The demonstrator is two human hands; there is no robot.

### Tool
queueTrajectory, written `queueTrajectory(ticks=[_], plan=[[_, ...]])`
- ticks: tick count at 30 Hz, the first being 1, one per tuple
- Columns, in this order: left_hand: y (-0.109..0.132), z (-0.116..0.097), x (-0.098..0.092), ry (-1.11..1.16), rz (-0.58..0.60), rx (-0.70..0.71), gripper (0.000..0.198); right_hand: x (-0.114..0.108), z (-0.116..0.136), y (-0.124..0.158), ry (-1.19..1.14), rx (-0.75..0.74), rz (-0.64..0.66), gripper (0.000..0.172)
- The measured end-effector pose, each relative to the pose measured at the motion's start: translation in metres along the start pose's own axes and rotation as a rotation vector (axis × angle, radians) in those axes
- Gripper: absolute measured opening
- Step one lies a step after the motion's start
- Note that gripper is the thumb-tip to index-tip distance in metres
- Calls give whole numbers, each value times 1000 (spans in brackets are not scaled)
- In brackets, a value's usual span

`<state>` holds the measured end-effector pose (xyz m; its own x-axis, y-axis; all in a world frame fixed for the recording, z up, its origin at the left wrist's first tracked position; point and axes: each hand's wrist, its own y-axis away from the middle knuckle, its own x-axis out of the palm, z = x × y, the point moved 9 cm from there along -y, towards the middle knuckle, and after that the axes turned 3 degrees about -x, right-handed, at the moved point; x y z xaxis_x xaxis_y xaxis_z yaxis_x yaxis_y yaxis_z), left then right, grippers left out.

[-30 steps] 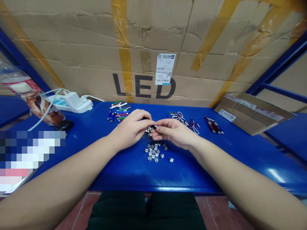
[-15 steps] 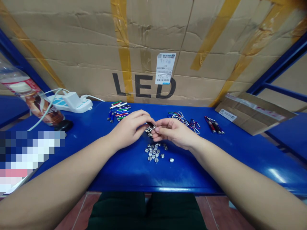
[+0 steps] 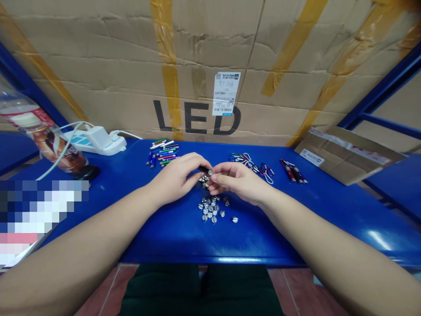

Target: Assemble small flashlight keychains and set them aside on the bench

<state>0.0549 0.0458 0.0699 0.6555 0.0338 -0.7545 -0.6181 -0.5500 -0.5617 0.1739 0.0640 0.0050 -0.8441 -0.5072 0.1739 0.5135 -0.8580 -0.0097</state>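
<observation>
L hand (image 3: 176, 179) fingers pinched shut on small black torch body (image 3: 204, 168), over bench (image 3: 164, 228) ctr; R hand (image 3: 241, 181) fingers pinch silver cap (image 3: 210, 173) at its 3 o'clock end. Likely light, stiff, slick: grip mid-barrel. Cap pile (image 3: 212, 208) at 6 o'clock.

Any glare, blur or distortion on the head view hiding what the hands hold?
Head view: wide-angle stretch splays the table at both sides; a glare patch on its right end, clear of the left hand and right hand; a pixelated block masks lower left; the dark piece they pinch is small and soft, silver caps clearer.
</observation>
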Motion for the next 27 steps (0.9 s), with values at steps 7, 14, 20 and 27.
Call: queueTrajectory(ticks=[7,14,20,27], plan=[[2,8,4,25,32,-81,18,0,0,0,17,-3,-2,35],[3,9,4,42,31,-97,16,0,1,0,43,0,-1,33],[5,19,7,263,24,-245,14,-6,9,-1,242,-64,-5,23],[10,35,16,325,93,-411,22,-44,57,11,1334,-329,-316,20]])
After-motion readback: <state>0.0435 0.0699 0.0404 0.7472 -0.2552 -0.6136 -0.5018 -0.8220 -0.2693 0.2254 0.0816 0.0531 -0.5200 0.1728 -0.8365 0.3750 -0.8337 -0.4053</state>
